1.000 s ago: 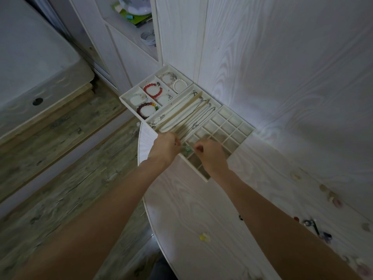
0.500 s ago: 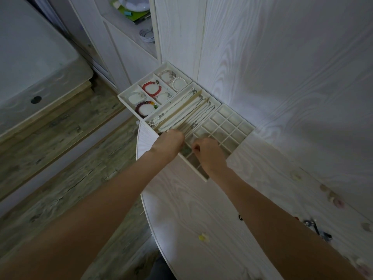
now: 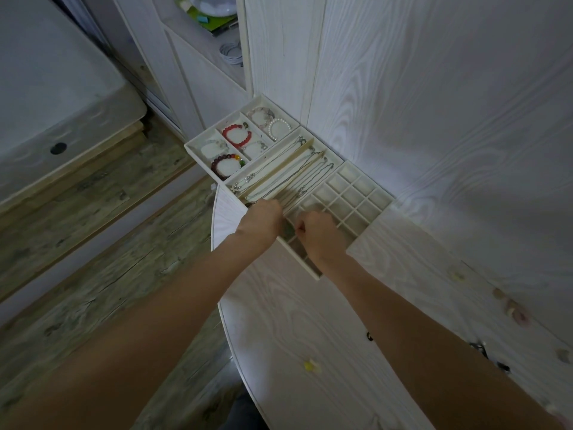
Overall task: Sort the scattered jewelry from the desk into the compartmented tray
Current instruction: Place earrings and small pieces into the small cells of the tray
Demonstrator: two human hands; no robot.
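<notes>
A white compartmented tray lies at the desk's far left corner. Its bracelet section holds red, dark and pearl bracelets, its middle section holds necklaces, and its right section is a grid of small cells. My left hand hangs over the near end of the necklace section, back up, with its curled fingers hidden beneath it. My right hand is curled over the grid's near cells and pinches at a small green jewelry piece between the two hands.
Loose jewelry lies on the white desk: a yellow piece, a dark bit, dark pieces and pink pieces by the wall. The desk's curved edge drops to a wood floor on the left.
My left hand has shifted slightly up and away, toward the necklace section. My right hand has stayed over the grid cells.
</notes>
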